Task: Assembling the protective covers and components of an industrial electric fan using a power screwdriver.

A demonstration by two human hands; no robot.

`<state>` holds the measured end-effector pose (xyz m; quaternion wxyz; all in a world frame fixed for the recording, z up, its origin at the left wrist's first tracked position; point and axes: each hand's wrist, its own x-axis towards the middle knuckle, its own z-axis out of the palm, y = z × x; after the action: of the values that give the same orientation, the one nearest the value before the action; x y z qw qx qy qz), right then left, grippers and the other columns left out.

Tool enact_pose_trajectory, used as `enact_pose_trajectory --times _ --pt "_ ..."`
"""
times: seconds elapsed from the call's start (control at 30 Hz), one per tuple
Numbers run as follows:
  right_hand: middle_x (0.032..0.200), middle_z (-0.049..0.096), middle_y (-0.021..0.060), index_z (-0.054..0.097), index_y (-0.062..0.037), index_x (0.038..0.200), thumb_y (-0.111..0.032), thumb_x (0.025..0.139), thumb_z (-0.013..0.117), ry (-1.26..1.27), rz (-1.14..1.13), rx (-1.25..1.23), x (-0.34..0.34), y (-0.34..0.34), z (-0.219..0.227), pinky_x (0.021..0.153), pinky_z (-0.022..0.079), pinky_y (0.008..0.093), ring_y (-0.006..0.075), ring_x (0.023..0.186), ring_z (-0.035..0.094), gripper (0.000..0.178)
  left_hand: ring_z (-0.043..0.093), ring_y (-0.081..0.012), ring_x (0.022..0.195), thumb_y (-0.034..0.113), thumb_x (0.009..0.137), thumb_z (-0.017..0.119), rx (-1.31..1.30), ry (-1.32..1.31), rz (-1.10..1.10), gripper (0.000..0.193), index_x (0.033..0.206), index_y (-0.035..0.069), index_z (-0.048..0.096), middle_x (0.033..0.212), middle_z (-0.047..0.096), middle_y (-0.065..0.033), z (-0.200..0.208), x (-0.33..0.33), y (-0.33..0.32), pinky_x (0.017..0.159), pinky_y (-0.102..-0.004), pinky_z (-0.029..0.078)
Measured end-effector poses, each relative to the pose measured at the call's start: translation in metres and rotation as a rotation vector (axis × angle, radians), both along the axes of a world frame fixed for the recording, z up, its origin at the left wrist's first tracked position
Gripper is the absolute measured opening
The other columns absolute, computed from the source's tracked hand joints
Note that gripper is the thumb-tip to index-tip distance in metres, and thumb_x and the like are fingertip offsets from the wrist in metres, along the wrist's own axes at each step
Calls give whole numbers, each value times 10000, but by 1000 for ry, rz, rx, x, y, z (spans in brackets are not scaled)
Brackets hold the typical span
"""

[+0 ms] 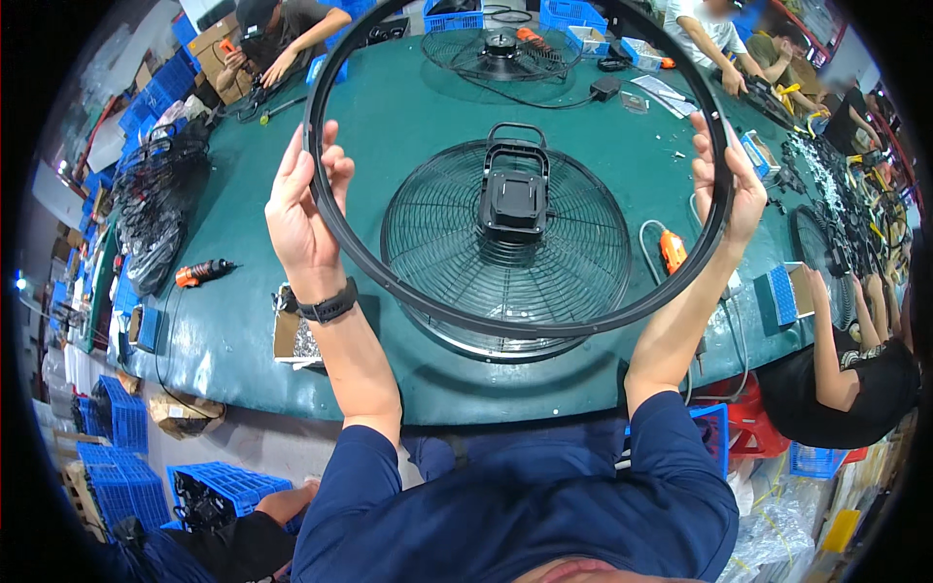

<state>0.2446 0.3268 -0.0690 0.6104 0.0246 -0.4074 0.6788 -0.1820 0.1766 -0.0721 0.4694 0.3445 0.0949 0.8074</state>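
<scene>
A large black ring (pixel 525 328), like the rim band of a fan cage, is held up above the table in both hands. My left hand (pixel 303 209) is closed on its left side, thumb and fingers either side of the rim. My right hand (pixel 736 194) grips the right side in the same way. Beneath the ring, a round black wire fan grille (pixel 428 238) lies on the table. At its middle sits a black motor housing (pixel 515 202) with a looped handle (pixel 518 131).
On the green table (pixel 262 185) are an orange electric screwdriver (pixel 673 251) at right, another screwdriver (pixel 202 273) at left, and a box of screws (pixel 299 335) by my left forearm. Another fan (pixel 501 49) lies at the far side. Co-workers sit around the table; blue crates (pixel 228 486) stand below.
</scene>
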Motion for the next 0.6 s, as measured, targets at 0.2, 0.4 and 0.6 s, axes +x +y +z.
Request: enact_pose_trajectory --times 0.2,0.4,0.6 --pt "1154 551 278 422 73 1248 -179 909 481 -43 -157 -56 -15 -2 -2 725 504 384 369 1065 554 426 603 -234 890 82 955 441 -103 -60 -45 291 1179 -95 500 1087 576 -231 1 1 2 905 -415 477" --pt "1067 563 272 260 13 1393 -520 952 382 -187 -261 -109 -12 -5 0 659 551 396 354 984 596 702 636 -239 861 245 994 418 -231 167 -20 314 1092 -2 584 1009 645 -147 2 2 -8 856 -452 505" --pt "944 639 223 415 -6 1287 -545 947 383 -316 -504 -256 -18 -8 3 757 540 375 314 851 665 639 654 -189 818 301 964 509 -300 155 53 270 952 63 634 915 678 -93 -1 4 1 718 -342 522"
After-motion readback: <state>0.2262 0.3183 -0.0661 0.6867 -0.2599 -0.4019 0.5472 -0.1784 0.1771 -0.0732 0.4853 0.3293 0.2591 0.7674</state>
